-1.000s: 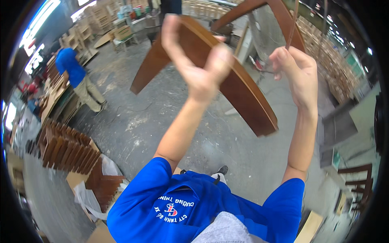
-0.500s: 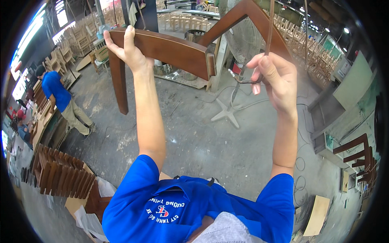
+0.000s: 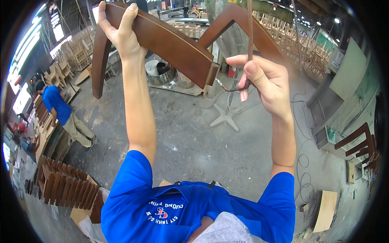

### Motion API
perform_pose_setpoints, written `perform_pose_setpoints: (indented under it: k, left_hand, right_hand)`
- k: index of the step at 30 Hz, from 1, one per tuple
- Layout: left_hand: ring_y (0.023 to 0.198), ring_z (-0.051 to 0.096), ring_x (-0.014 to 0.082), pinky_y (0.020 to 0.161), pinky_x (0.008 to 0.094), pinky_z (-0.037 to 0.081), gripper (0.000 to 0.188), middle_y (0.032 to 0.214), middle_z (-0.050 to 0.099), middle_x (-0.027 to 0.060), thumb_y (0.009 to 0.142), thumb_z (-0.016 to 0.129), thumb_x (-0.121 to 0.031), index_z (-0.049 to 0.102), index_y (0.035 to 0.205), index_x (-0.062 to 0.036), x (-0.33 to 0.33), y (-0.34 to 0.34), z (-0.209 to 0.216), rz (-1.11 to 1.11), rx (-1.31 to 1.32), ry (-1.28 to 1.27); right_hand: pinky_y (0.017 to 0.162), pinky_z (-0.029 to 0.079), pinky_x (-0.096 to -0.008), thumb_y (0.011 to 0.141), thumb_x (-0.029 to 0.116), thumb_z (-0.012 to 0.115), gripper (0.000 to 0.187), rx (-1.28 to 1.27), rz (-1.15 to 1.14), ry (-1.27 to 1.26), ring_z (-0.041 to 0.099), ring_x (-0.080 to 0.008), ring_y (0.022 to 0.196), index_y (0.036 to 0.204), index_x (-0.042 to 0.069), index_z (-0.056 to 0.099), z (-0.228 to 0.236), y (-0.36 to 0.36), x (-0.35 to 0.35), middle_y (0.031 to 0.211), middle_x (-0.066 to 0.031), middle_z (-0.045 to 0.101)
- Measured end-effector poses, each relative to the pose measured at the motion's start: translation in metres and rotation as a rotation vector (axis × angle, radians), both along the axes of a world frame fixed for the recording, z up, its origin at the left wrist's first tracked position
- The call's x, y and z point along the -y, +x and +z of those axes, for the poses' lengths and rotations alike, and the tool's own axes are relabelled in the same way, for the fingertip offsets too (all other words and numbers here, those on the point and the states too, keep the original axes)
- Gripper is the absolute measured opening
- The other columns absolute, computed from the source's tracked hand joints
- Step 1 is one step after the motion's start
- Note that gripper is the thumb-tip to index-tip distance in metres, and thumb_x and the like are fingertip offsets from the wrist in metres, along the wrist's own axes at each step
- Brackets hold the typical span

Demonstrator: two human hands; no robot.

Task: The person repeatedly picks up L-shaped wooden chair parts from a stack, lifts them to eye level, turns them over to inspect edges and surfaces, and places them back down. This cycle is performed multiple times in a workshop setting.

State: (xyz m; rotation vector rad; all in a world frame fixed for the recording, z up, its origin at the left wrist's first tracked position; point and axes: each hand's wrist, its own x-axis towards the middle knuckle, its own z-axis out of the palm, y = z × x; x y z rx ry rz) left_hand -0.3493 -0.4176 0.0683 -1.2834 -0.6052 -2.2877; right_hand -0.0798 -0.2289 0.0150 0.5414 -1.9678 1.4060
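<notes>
My left hand point(image 3: 127, 38) is raised and closed round the upper left corner of a dark brown wooden chair frame point(image 3: 174, 44). A wide, curved rail of the frame slopes down to the right, with one leg hanging at the left and an angled part behind it on the right. My right hand point(image 3: 267, 83) pinches the lower end of a thin, brown hanging hook point(image 3: 250, 30). The hook's bent tip points left, close to the end of the rail; whether they touch, I cannot tell.
A large fan point(image 3: 233, 38) stands behind the frame, above a star-shaped base point(image 3: 225, 117). Buckets point(image 3: 152, 68) sit beyond my left forearm. A co-worker in blue point(image 3: 58, 101) stands at a bench on the left. Stacked brown wooden parts point(image 3: 67, 184) lie lower left; cables point(image 3: 304, 162) run along the right floor.
My left hand has moved up and left, and the chair frame has tilted so its rail slopes more steeply. My right hand has shifted slightly left with the hook, bringing its tip nearer the rail.
</notes>
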Motion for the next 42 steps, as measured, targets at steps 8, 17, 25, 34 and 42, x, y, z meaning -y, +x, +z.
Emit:
perform_pose_setpoints:
  k: [8,17,25,34,42]
  left_hand:
    - [0.103,0.069,0.0187,0.086,0.0374,0.062,0.077,0.119,0.063,0.0076,0.097,0.073,-0.011,0.031,0.161,-0.0182,-0.017,0.011,0.011,-0.045,-0.009,-0.035]
    - [0.108,0.068,0.0183,0.091,0.0368,0.061,0.072,0.124,0.062,0.007,0.1,0.069,-0.015,0.032,0.161,-0.0177,-0.046,0.031,0.014,-0.159,0.003,-0.099]
    - [0.112,0.067,0.0179,0.096,0.0362,0.06,0.068,0.128,0.062,0.0064,0.103,0.067,-0.019,0.033,0.162,-0.0173,-0.083,0.048,0.005,-0.318,-0.003,-0.179]
    - [0.136,0.055,0.0192,0.112,0.0366,0.047,0.082,0.143,0.055,0.0067,0.107,0.059,-0.042,0.021,0.173,-0.0134,-0.09,0.041,-0.038,-0.3,-0.168,-0.434]
    - [0.157,0.033,0.0478,0.122,0.0576,0.036,0.106,0.17,0.029,0.0288,0.072,0.095,-0.034,0.044,0.163,-0.016,-0.08,0.05,-0.075,0.742,-0.737,-0.277]
  right_hand:
    - [0.055,0.052,-0.0255,0.109,0.036,0.066,0.042,-0.009,0.019,-0.036,0.066,-0.0115,0.059,0.131,0.0,0.076,-0.004,-0.003,-0.006,0.077,-0.0035,0.067]
    - [0.083,0.051,-0.0293,0.11,0.033,0.066,0.039,-0.23,-0.117,0.155,0.066,-0.0119,0.097,0.129,0.001,0.077,-0.004,0.0,-0.005,0.093,-0.0008,0.06]
    - [0.099,0.051,-0.0393,0.114,0.035,0.046,0.052,-0.427,-0.277,0.269,0.064,-0.0253,0.113,0.114,-0.005,0.079,-0.006,0.019,0.003,0.126,-0.0184,0.071]
    - [0.102,0.052,-0.0527,0.115,0.034,0.032,0.07,-0.672,-0.231,0.392,0.069,-0.0433,0.115,0.082,-0.003,0.081,-0.01,0.011,0.022,0.1,-0.0233,0.078]
    - [0.122,0.032,-0.0666,0.117,0.032,0.039,0.06,-0.741,-0.328,0.225,0.064,-0.0475,0.129,0.081,0.0,0.075,-0.033,-0.004,0.046,0.11,-0.0227,0.077]
